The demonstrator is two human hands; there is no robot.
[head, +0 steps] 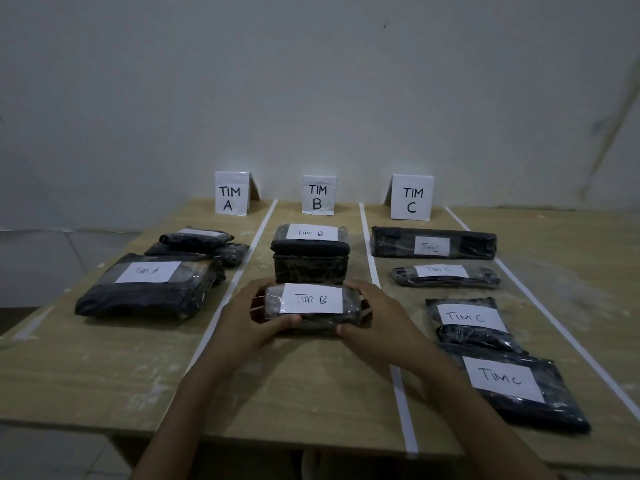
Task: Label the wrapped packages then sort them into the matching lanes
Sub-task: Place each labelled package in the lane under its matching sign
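Observation:
A small black wrapped package labelled "Tim B" [313, 308] rests in the middle lane, gripped at both ends. My left hand [251, 317] clasps its left end and my right hand [375, 323] clasps its right end. Just behind it stands a taller black package labelled "Tim B" [310, 252]. Standing paper signs mark the lanes: TIM A [231, 194], TIM B [318, 195], TIM C [412, 198]. The left lane has a big "Tim A" package [149, 285] with smaller ones [201, 242] behind. The right lane holds several "Tim C" packages [433, 244], [446, 276], [471, 323], [512, 386].
White tape strips [369, 258] divide the wooden table [104, 368] into lanes. A third strip [540, 306] bounds the right lane. The grey wall stands right behind the signs. The table's front edge runs just below my forearms.

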